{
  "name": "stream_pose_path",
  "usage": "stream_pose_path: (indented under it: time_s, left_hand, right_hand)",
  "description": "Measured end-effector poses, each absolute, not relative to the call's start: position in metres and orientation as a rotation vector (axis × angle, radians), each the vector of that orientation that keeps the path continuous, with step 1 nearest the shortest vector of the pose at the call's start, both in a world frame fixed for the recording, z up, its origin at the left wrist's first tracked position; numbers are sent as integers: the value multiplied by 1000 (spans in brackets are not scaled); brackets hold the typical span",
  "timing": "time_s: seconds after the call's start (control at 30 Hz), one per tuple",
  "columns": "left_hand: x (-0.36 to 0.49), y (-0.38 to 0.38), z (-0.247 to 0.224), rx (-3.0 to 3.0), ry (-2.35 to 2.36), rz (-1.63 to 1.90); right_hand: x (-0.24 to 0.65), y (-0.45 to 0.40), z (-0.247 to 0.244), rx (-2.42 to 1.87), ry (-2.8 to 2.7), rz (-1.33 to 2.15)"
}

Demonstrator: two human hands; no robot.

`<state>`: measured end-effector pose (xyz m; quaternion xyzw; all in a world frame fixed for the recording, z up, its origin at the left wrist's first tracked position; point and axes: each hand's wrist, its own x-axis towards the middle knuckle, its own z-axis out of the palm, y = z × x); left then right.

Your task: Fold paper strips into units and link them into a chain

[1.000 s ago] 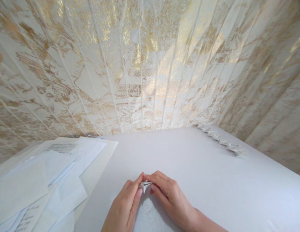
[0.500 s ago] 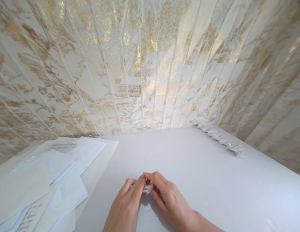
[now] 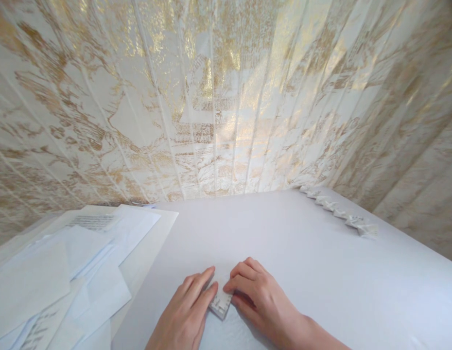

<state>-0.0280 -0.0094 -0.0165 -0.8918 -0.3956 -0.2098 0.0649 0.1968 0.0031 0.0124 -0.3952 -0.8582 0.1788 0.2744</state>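
A small folded piece of printed paper (image 3: 222, 305) lies at the front of the white table, one corner turned toward me. My left hand (image 3: 185, 307) grips its left edge, with the thumb on the paper and the fingers along its side. From the other side my right hand (image 3: 261, 297) pinches the right edge between thumb and curled fingers. Part of the paper is hidden under the fingertips.
On the left lies a heap of loose white paper sheets (image 3: 98, 287), some printed. A row of small folded paper pieces (image 3: 337, 212) runs along the table's far right edge. A gold-patterned curtain (image 3: 211, 121) hangs behind the table (image 3: 302, 253).
My hands have drawn slightly apart and the folded paper now lies flatter, more of its face showing. Earlier my fingertips met above it.
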Motion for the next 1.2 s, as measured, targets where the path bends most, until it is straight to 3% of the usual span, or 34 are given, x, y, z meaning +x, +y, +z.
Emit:
stream_pose_path:
  time_s: [0.27,0.73,0.97,1.2]
  left_hand:
    - [-44,-16,-17,-2677,-1077,-658]
    - [-25,-13,2,-2858,-1312,-680]
    - [-21,-11,-1,-2781,-1668,-730]
    - [-20,-8,-1,-2773,-1765,-731]
  right_hand:
    - [194,2,12,-1017,-2378,308]
    - [198,3,12,-979,-2440,277]
    - [192,10,14,-1266,-2275,499]
    - [180,16,21,-1465,-2398,412]
